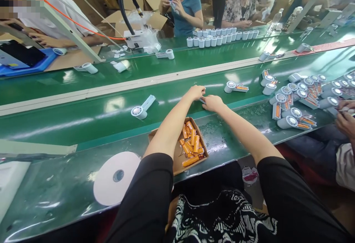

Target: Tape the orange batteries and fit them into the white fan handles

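Observation:
My left hand [196, 92] and my right hand [212, 102] reach out side by side over a green conveyor belt [83, 132]. A small pale part [202, 101] sits at my right fingertips, mostly hidden by my fingers. Below my forearms lies a cardboard tray [199, 132] holding loose orange cylindrical cells [192, 143]. To my left on the belt lies a white handheld fan body [141, 109]. To my right, another fan body [230, 86] lies beside an orange cell pack [242, 88].
Several fan bodies with orange cells are piled at right, where a co-worker's hands [345, 119] work at the belt's edge. A white tape roll [115, 178] lies near me. A second green belt [222, 51] runs beyond a pale rail [138, 85], with co-workers and cardboard boxes behind it.

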Tool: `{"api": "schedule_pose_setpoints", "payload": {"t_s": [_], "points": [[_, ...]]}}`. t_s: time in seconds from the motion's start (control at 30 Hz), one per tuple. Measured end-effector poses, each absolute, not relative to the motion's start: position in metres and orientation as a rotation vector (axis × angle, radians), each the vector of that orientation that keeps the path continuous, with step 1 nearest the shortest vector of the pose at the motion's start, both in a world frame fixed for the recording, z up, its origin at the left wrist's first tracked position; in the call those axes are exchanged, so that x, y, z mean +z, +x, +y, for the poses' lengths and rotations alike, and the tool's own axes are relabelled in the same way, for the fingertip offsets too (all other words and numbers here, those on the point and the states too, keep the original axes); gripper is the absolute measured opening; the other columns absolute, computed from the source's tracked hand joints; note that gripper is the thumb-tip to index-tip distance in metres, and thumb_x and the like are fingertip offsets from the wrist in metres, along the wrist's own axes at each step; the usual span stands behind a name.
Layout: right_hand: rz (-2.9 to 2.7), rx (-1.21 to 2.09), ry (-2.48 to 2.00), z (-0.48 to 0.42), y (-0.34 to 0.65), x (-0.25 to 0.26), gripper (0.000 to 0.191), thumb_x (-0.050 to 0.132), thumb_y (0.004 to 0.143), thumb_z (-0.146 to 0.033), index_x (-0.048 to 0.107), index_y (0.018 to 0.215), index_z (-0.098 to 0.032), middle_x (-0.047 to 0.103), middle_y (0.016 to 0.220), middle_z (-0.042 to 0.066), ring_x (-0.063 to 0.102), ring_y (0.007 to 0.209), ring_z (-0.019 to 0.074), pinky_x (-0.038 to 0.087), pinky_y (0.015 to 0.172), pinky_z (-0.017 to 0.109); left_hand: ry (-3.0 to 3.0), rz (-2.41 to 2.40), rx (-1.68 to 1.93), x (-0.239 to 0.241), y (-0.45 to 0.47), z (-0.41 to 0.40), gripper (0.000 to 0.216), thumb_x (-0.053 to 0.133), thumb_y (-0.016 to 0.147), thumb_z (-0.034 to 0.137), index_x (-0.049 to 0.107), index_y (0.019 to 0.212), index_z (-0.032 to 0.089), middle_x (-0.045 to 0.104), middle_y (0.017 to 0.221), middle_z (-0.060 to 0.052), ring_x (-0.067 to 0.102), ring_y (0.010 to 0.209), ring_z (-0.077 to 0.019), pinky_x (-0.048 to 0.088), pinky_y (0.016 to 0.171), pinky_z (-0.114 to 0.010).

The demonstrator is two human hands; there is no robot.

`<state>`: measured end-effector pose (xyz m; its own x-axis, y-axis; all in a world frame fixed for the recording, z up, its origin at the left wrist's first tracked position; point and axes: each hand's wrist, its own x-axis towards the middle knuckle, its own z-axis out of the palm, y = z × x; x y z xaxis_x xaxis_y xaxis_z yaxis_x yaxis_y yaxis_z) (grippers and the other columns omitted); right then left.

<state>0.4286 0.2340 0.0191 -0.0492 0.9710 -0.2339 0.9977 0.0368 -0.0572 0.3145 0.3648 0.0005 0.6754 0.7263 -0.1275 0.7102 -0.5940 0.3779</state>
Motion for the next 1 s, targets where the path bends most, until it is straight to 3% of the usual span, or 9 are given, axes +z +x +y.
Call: {"api": "schedule_pose_setpoints", "payload": {"t_s": [0.2,0.37,0.47,0.63,0.77,0.83,0.9,1.0], "points": [[2.128,-0.347,2.047,0.243,0.433,0.030,0.046,0.063,0.102,-0.036,0.073,0.143,-0.017,0.073,0.145,0.024,0.071,0.132,0.0396,0.055,0.110,0.049,2.448,1.212,0.125,0.008,0.323,0.340,0.026,0.061,0.110,0.038,0.075,0.117,0.017,0.078,0.121,-0.010,0.071,0.112,-0.0239,0.055,0.104,-0.042],[2.214,-0.333,2.051,0.227,0.450,0.041,0.047,0.056,0.107,-0.034,0.068,0.152,-0.030,0.077,0.145,0.010,0.072,0.131,0.0306,0.054,0.110,0.039,2.396,1.327,0.185,0.024,0.321,0.318,0.037,0.062,0.111,0.051,0.073,0.127,0.019,0.074,0.130,-0.011,0.071,0.117,-0.0244,0.057,0.105,-0.045],[2.218,-0.291,2.141,0.207,0.456,0.034,0.052,0.048,0.112,-0.034,0.059,0.162,-0.031,0.071,0.154,0.009,0.068,0.137,0.0288,0.053,0.112,0.038,2.352,1.400,0.178,0.027,0.321,0.311,0.039,0.063,0.110,0.053,0.072,0.128,0.019,0.074,0.128,-0.011,0.071,0.116,-0.0252,0.058,0.105,-0.047],[2.155,-0.285,2.267,0.195,0.449,0.025,0.051,0.050,0.108,-0.031,0.065,0.155,-0.022,0.067,0.157,0.016,0.056,0.148,0.0348,0.051,0.118,0.049,2.352,1.388,0.145,0.038,0.333,0.297,0.043,0.067,0.108,0.053,0.071,0.132,0.018,0.072,0.135,-0.012,0.070,0.121,-0.0268,0.058,0.109,-0.051],[2.206,-0.308,2.335,0.195,0.456,0.042,0.050,0.064,0.099,-0.030,0.071,0.148,-0.021,0.067,0.156,0.018,0.057,0.146,0.0388,0.047,0.122,0.059,2.431,1.277,0.202,0.066,0.321,0.280,0.039,0.066,0.107,0.039,0.070,0.139,0.017,0.072,0.143,-0.017,0.068,0.131,-0.0288,0.055,0.114,-0.047],[2.295,-0.303,2.390,0.178,0.467,0.045,0.053,0.066,0.100,-0.032,0.068,0.152,-0.020,0.062,0.163,0.018,0.054,0.151,0.0384,0.044,0.126,0.058,2.477,1.204,0.268,0.076,0.278,0.265,0.034,0.062,0.105,0.036,0.074,0.132,0.018,0.074,0.144,-0.015,0.065,0.138,-0.0289,0.050,0.121,-0.044],[2.392,-0.312,2.442,0.143,0.475,0.036,0.050,0.057,0.107,-0.034,0.067,0.153,-0.017,0.063,0.163,0.018,0.056,0.150,0.0346,0.045,0.126,0.051,2.485,1.184,0.338,0.074,0.201,0.243,0.032,0.058,0.104,0.044,0.080,0.109,0.021,0.079,0.133,-0.011,0.063,0.141,-0.0298,0.046,0.125,-0.045],[2.497,-0.498,2.575,0.066,0.478,0.006,0.042,0.045,0.115,-0.041,0.080,0.127,-0.019,0.082,0.129,0.013,0.075,0.120,0.0284,0.059,0.108,0.041,2.382,1.405,0.481,0.051,0.046,0.181,0.050,0.047,0.102,0.065,0.077,0.084,0.029,0.083,0.110,-0.005,0.069,0.130,-0.0330,0.051,0.120,-0.052]]}}
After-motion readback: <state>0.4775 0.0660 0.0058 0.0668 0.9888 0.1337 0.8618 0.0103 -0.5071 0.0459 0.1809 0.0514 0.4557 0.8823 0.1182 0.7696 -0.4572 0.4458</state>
